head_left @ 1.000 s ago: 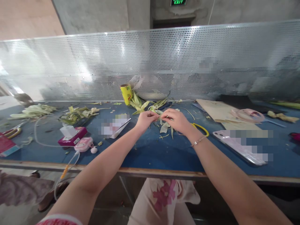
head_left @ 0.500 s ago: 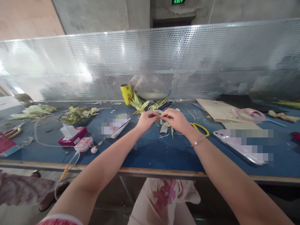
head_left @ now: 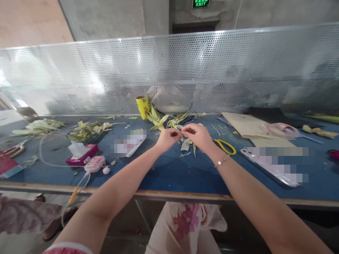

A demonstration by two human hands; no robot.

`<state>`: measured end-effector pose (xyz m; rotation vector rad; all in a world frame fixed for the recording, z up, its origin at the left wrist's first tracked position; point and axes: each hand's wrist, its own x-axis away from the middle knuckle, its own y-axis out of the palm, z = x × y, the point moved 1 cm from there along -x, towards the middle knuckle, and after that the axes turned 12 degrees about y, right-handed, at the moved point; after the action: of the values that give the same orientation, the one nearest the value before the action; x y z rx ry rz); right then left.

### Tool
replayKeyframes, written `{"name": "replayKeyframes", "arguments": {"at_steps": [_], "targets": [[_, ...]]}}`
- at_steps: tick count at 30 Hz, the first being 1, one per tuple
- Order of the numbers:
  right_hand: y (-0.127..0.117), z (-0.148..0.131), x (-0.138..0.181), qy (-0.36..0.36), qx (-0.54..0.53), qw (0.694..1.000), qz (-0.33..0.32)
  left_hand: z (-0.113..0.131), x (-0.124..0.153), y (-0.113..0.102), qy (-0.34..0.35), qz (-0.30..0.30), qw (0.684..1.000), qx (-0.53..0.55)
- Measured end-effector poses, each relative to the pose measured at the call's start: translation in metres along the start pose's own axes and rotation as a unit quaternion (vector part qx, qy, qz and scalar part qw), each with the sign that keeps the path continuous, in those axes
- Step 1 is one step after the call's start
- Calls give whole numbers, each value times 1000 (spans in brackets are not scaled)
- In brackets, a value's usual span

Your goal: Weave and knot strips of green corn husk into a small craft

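Observation:
My left hand (head_left: 167,138) and my right hand (head_left: 198,135) meet over the middle of the blue table (head_left: 169,173), fingers curled and pinched together. Between the fingertips runs a thin pale green leaf strip (head_left: 181,131); both hands grip it. Loose leaf pieces (head_left: 186,144) lie on the table just under and behind the hands. A bracelet sits on my right wrist.
Yellow-handled scissors (head_left: 226,146) lie right of my right hand. A yellow can (head_left: 143,106) and a leaf pile (head_left: 159,119) stand behind. Left are a pink charger box (head_left: 82,154), cable and more leaves (head_left: 87,128). A phone (head_left: 267,165) and cardboard (head_left: 246,125) lie right. A perforated metal screen (head_left: 169,70) backs the table.
Both hands stayed together over the same spot, shifting slightly toward me while working the strip between the fingertips. Nothing else on the table moved.

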<state>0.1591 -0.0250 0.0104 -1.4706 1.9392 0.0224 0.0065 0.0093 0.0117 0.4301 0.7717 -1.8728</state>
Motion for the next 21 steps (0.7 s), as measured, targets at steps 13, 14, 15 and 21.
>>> {"name": "replayKeyframes", "arguments": {"at_steps": [13, 14, 15, 21], "targets": [[1, 17, -8, 200, -161, 962, -94, -7, -2, -4, -27, 59, 993, 101], [1, 16, -8, 188, -165, 964, -92, -8, -2, -3, -27, 58, 993, 99], [0, 15, -7, 181, -165, 966, -85, -8, -2, -3, -28, 55, 994, 95], [-5, 7, -6, 179, -134, 972, -73, -4, -1, -2, -37, 27, 997, 56]]}}
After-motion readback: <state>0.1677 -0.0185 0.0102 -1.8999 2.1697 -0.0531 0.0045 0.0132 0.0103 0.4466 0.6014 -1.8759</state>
